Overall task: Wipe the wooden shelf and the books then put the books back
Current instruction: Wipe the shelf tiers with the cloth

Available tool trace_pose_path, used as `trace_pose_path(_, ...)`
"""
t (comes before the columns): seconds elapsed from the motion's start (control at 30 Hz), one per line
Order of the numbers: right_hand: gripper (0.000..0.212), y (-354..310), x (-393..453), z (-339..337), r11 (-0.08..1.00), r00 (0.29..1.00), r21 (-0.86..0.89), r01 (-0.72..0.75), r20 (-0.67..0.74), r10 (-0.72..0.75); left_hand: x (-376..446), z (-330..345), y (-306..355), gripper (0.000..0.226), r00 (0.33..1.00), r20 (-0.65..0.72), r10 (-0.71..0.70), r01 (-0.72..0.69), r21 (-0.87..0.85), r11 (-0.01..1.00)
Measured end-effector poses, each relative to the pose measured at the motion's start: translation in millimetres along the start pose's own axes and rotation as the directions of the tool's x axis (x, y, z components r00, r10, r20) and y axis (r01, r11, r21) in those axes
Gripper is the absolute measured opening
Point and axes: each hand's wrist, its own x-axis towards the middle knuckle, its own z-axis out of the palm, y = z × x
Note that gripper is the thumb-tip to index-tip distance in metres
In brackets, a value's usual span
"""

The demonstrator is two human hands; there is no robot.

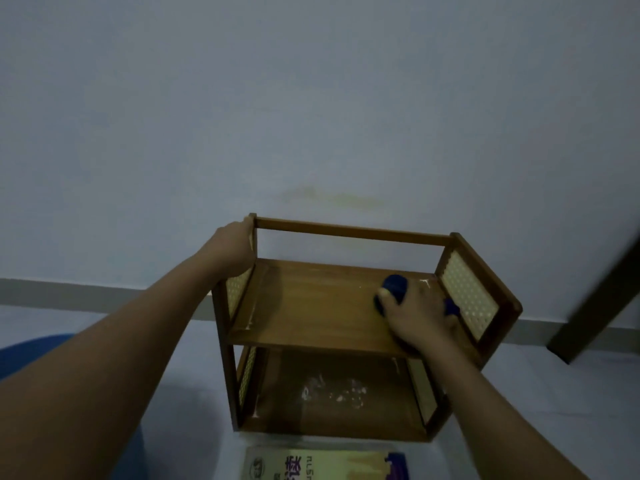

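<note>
Both hands are on the job. Our right hand presses a blue cloth onto the upper board of the wooden shelf, fingers curled over the wad, close to the right cane side panel. Our left hand wraps around the rear left post of the frame and steadies it.

Shelf stands on the pale floor against the wall; both tiers carry no books. One book lies flat on the floor just in front of it, near the bottom edge of view.

Doing the step well, as we judge it: keep the cloth flat, draw long strokes from the right corner toward the left, and work into the seams where pale specks sit. Lower board shows whitish smears, so it probably needs a pass next.

Pose: right forearm comes in low from the lower right, wrist bent down over the cloth. Left arm is stretched long and nearly straight, reaching up to the post.
</note>
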Motion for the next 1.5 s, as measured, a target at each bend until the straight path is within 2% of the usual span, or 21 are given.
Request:
trace_pose_path(0.03,0.071,-19.7,-4.8,8.2,0.999,0.999,-0.051,0.009,0.032,-0.007,-0.4,0.4,0.6,0.066,1.000,-0.005,-0.003,0.003,-0.006,1.000)
trace_pose_path(0.1,0.068,-75.2,-31.5,30.8,0.978,0.979,-0.104,0.183,0.109,-0.172,-0.6,2.0,0.3,0.065,1.000,0.001,-0.004,0.004,-0.009,1.000)
trace_pose_path(0.2,0.056,-135.4,-81.8,59.6,0.861,0.850,-0.046,0.506,0.193,-0.489,0.2,1.6,0.2,0.064,1.000,0.018,0.004,-0.004,0.014,1.000)
trace_pose_path(0.27,0.054,-137.1,-89.8,55.8,0.812,0.792,-0.003,0.584,0.220,-0.569,1.5,1.2,1.0,0.066,1.000,0.020,0.000,0.000,0.021,1.000)
trace_pose_path(0.33,0.053,-108.9,-81.5,40.7,0.824,0.808,0.004,0.567,0.193,-0.557,1.7,2.3,-0.1,0.068,1.000,0.015,-0.007,0.007,0.045,0.999)
trace_pose_path(0.37,0.052,-85.7,-74.5,31.8,0.859,0.849,-0.011,0.511,0.161,-0.503,1.6,2.8,-0.1,0.070,1.000,0.016,-0.008,0.007,0.049,0.999)
trace_pose_path(0.47,0.054,-1.9,-57.5,-1.3,0.964,0.973,-0.139,0.228,0.012,-0.229,0.4,3.4,1.3,0.072,1.000,0.027,0.010,-0.011,0.029,1.000)
trace_pose_path(0.53,0.053,23.2,-50.3,-12.2,0.975,0.991,-0.191,0.114,-0.047,-0.125,0.0,1.6,1.5,0.071,1.000,0.024,0.015,-0.016,0.039,0.999)
trace_pose_path(0.63,0.046,17.0,-14.9,-4.4,0.979,0.997,-0.191,0.073,-0.021,-0.079,1.0,0.2,0.1,0.067,0.999,0.003,0.032,-0.032,0.063,0.997)
trace_pose_path(0.8,0.043,-44.1,46.8,19.3,0.983,0.994,-0.153,-0.102,-0.044,0.097,4.4,2.5,-0.7,0.068,0.999,0.013,0.034,-0.035,0.081,0.996)
trace_pose_path(0.83,0.040,-66.3,45.2,28.7,0.987,0.998,-0.148,-0.067,-0.015,0.066,5.7,3.2,0.1,0.068,0.999,0.011,0.035,-0.035,0.087,0.996)
trace_pose_path(0.9,0.035,-119.0,29.4,54.8,0.975,0.979,-0.114,0.192,0.090,-0.182,5.9,4.3,-0.4,0.065,0.999,0.000,0.037,-0.037,0.083,0.996)
trace_pose_path(0.97,0.040,-163.2,6.7,77.2,0.888,0.874,-0.042,0.457,0.207,-0.440,6.5,5.3,-1.0,0.064,0.999,0.004,0.037,-0.038,0.084,0.996)
trace_pose_path(1.0,0.043,-177.0,-1.7,81.2,0.857,0.837,-0.016,0.515,0.224,-0.499,5.8,4.8,-1.9,0.064,0.999,0.009,0.035,-0.036,0.085,0.996)
trace_pose_path(1.13,0.045,-166.7,-34.6,71.9,0.855,0.832,0.074,0.514,0.201,-0.518,6.0,4.0,-0.3,0.065,1.000,0.011,0.027,-0.028,0.079,0.996)
trace_pose_path(1.27,0.033,-132.5,-87.7,62.5,0.723,0.719,0.192,0.663,0.103,-0.687,2.8,2.3,-0.2,0.062,0.999,-0.006,0.044,-0.043,0.043,0.998)
trace_pose_path(1.37,0.037,-123.8,-85.0,49.2,0.695,0.677,0.198,0.691,0.159,-0.719,-1.5,-1.9,0.2,0.063,1.000,0.000,0.006,-0.006,-0.001,1.000)
trace_pose_path(1.43,0.037,-103.1,-78.1,34.5,0.705,0.683,0.199,0.681,0.174,-0.709,-3.2,-2.8,1.0,0.064,1.000,0.012,-0.001,0.001,-0.014,1.000)
trace_pose_path(1.5,0.034,-58.3,-65.8,19.7,0.770,0.755,0.169,0.616,0.153,-0.637,-4.5,-2.7,1.3,0.064,1.000,0.014,0.000,0.000,-0.019,1.000)
